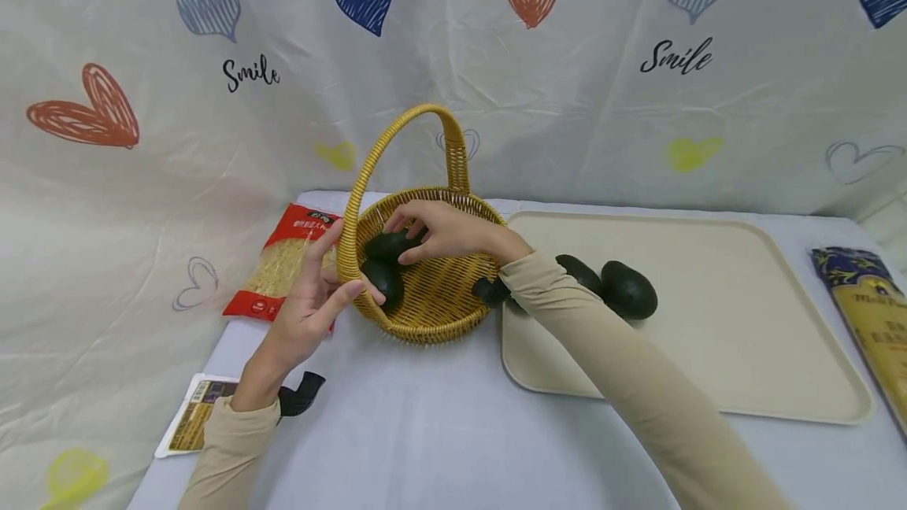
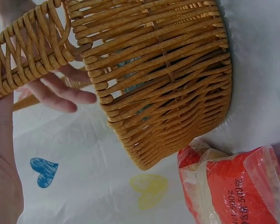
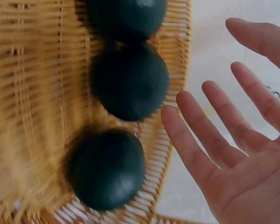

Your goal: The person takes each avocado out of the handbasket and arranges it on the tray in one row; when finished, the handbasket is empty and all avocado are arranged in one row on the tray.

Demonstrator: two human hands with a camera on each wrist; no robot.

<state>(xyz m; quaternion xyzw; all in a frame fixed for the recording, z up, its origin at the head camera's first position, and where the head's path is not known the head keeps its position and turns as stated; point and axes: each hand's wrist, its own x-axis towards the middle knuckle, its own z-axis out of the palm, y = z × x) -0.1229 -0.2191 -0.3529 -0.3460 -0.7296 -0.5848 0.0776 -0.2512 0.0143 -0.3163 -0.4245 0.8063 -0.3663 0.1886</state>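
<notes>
A yellow wicker basket (image 1: 453,290) with a tall arched handle stands mid-table. My left hand (image 1: 305,313) holds it at the handle's base on the left side, thumb crossing the weave; in the left wrist view the handle (image 2: 23,60) covers part of that hand. Dark green avocados (image 1: 384,283) lie inside along the left wall, and three show in the right wrist view. My right hand (image 1: 453,230) reaches over the basket, fingertips by the upper avocado (image 1: 386,246). Its fingers (image 3: 191,140) are spread, with nothing gripped, in the right wrist view.
On the right a beige tray (image 1: 737,321) carries more avocados (image 1: 629,290), partly behind my right sleeve. A red pasta bag (image 1: 283,258) lies left of the basket. A flat packet (image 1: 191,419) is by my left wrist; a yellow bag (image 1: 868,313) lies at the far right.
</notes>
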